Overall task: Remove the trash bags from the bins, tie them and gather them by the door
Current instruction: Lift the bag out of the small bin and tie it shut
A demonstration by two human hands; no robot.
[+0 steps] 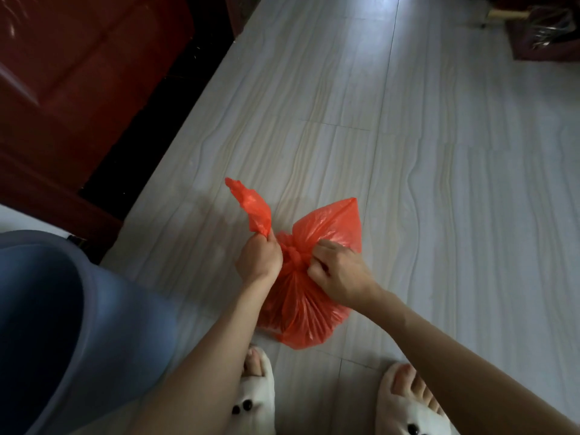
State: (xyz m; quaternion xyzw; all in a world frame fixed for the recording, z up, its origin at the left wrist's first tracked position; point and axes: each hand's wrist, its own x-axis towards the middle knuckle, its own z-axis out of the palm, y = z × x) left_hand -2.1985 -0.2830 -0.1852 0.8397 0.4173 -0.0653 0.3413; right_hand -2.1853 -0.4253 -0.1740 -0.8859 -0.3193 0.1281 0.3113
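Pale grey wood-grain floor (439,183) fills most of the view and carries everything else. Along its left edge stands a dark red-brown door (78,73), with a black threshold strip (150,120) running between door and floor. At the lower left a large blue-grey bin (62,324) sits close to the camera; its inside is in shadow and what it holds cannot be told. In the far right corner of the floor a dark red-brown box-like object (546,32) with something shiny on it is only partly visible.

Near the middle of the floor, just ahead of the feet, rests a red trash bag (301,312), its body bulging and gathered up to a knot (293,257) at the top. Its contents cannot be made out through the plastic. Two loose flaps spread from the knot: one rises to the left, the other fans out to the right.

Clenched around the base of the left flap, the left hand (259,259) holds it just beside the knot. On the other side of the knot, the right hand (337,274) pinches the root of the right flap with curled fingers.

White fuzzy slippers (257,390) with small dark beads show at the bottom edge, toes bare.
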